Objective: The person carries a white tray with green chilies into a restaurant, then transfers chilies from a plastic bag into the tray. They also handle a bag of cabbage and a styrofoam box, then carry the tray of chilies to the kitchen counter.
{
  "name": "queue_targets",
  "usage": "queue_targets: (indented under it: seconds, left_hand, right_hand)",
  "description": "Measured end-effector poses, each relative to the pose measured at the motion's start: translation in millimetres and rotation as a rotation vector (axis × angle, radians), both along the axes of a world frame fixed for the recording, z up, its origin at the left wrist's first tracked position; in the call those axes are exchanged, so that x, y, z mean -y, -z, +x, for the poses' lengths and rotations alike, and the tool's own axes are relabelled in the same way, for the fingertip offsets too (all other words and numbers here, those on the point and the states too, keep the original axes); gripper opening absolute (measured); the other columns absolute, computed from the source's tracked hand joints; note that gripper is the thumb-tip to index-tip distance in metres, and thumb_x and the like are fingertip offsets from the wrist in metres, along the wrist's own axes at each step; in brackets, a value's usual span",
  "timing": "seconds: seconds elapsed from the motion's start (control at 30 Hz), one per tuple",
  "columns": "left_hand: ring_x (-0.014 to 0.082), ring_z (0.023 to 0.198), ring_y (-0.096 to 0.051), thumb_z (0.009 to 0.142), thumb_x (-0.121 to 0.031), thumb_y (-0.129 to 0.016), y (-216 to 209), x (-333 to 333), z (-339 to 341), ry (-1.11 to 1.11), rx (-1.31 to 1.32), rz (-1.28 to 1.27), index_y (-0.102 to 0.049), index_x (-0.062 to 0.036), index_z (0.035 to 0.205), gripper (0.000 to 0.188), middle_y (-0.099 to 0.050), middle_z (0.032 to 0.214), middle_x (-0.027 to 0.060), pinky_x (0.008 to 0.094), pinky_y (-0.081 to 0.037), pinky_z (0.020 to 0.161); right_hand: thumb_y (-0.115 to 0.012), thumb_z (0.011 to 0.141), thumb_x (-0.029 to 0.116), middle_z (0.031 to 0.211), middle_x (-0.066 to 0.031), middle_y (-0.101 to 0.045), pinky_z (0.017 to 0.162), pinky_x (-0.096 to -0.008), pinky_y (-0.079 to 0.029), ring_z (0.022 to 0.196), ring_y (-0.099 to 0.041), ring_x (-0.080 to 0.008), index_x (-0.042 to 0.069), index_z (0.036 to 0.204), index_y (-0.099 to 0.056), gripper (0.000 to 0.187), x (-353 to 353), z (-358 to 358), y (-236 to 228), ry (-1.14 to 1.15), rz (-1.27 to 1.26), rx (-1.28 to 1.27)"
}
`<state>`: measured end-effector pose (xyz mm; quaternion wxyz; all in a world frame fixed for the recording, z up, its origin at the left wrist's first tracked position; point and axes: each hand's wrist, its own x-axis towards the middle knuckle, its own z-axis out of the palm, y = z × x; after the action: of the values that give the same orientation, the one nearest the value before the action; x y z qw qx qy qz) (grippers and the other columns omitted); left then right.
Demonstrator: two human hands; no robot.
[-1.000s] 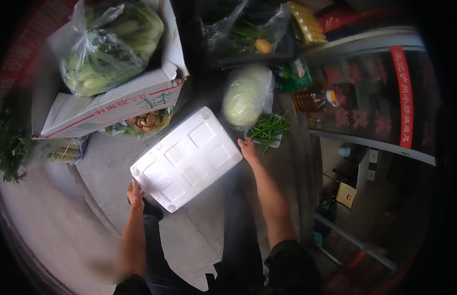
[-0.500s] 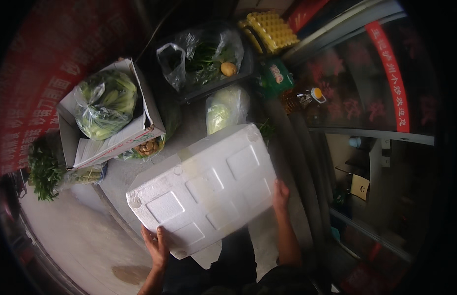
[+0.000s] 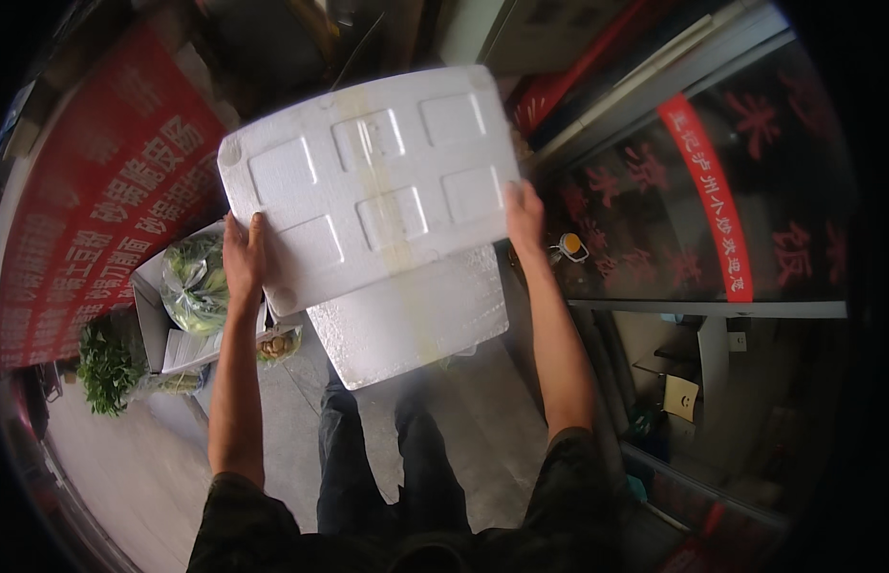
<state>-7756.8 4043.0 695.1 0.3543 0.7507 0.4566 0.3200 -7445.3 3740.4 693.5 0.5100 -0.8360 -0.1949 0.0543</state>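
A white foam box (image 3: 392,181) is held up in front of me, its large face with recessed panels turned my way and a strip of yellowish clear tape running across it. My left hand (image 3: 243,256) grips its left edge, thumb on the face. At the opposite edge my right hand (image 3: 524,224) is closed on the box, its fingers partly hidden behind it. Below the box's lower edge shows another white foam face (image 3: 416,310); I cannot tell whether it is a side wall or a separate piece.
At left stands an open carton (image 3: 150,315) with bagged green vegetables (image 3: 198,286). Leafy greens (image 3: 110,368) lie beside it, and a small bag of brown items (image 3: 277,346) sits at its front. An oil bottle with a yellow cap (image 3: 571,244) is at right, by steps and a dark glass front.
Both hands have lifted the foam box up and away from me. It now covers the black crate and bagged vegetables behind it, and the second foam face has come into sight.
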Motion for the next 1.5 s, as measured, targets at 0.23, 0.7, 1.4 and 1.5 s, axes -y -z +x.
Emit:
queue_targets:
  seconds: [0.23, 0.7, 1.4, 1.5]
  left_hand:
    - [0.0193, 0.071, -0.06, 0.087, -0.03, -0.06, 150.8, -82.6, -8.7, 0.176, -0.285, -0.275, -0.054, 0.009, 0.111, 0.046, -0.064, 0.079, 0.0173, 0.0317, -0.045, 0.066]
    - [0.0446, 0.094, -0.059, 0.095, -0.039, -0.04, 210.1, -257.5, 167.0, 0.501, -0.693, 0.37, -0.057, 0.0024, 0.111, 0.048, -0.061, 0.099, 0.0287, 0.0471, -0.047, 0.079]
    - [0.0225, 0.083, -0.057, 0.095, -0.047, -0.042, -71.4, -15.0, -33.8, 0.638, -0.157, -0.02, -0.055, 0.0074, 0.106, 0.057, -0.06, 0.096, 0.0161, 0.0376, -0.045, 0.078]
    - [0.0138, 0.081, -0.053, 0.099, -0.044, -0.037, -51.6, -42.6, -54.4, 0.239, 0.077, -0.344, -0.057, 0.0064, 0.099, 0.054, -0.06, 0.094, 0.0094, 0.0292, -0.044, 0.074]
  right_hand:
    - [-0.064, 0.085, 0.02, 0.116, -0.0227, -0.058, 0.095, -0.04, -0.042, 0.11, -0.054, -0.0377, -0.003, 0.124, -0.047, 0.049, -73.8, 4.4, 140.8, -0.061, -0.102, 0.173]
    - [-0.053, 0.09, 0.021, 0.098, -0.0095, -0.062, 0.057, -0.0275, -0.049, 0.075, -0.06, -0.0166, 0.002, 0.123, -0.048, 0.038, 3.8, -182.3, 332.7, 0.54, 0.235, -1.152]
    - [-0.054, 0.089, 0.015, 0.126, -0.0124, -0.048, 0.095, -0.0335, -0.04, 0.113, -0.048, -0.0206, 0.001, 0.119, -0.053, 0.032, 50.5, -239.2, 82.1, 0.3, 0.846, -1.014]
    - [-0.065, 0.077, 0.003, 0.114, -0.0118, -0.052, 0.091, -0.0324, -0.04, 0.108, -0.049, -0.0204, 0.0, 0.106, -0.059, 0.03, 52.8, -228.8, -43.3, 0.025, 0.501, -0.428]
